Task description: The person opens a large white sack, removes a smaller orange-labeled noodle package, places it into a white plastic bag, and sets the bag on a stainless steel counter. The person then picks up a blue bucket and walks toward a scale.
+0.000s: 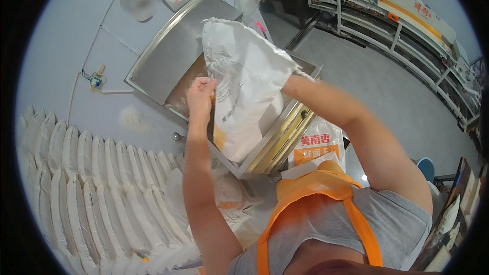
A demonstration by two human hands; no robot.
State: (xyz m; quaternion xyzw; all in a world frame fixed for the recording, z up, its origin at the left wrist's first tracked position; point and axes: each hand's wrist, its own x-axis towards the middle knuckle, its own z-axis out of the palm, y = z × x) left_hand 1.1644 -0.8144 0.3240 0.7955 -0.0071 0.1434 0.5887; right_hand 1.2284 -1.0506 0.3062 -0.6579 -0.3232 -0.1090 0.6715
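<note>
A large white woven sack [248, 65] with print and a yellow patch lies slantwise in the mouth of a metal bin [240, 171]. My left hand [200, 91] has its fingers curled at the sack's left edge and appears to pinch it. My right forearm [321, 97] reaches into the sack's torn open end, and the sack hides my right hand. Behind the sack, the bin's metal lid [179, 46] stands raised towards the wall. Pale powder-dusted surface [183, 88] shows inside the bin, left of the sack.
Stacked white filled bags [103, 191] rise at the left. A printed bag [319, 141] sits between the bin and my orange apron [317, 187]. Along the upper right runs a long machine with a metal frame [397, 46]. A blue bucket [425, 169] stands at the right.
</note>
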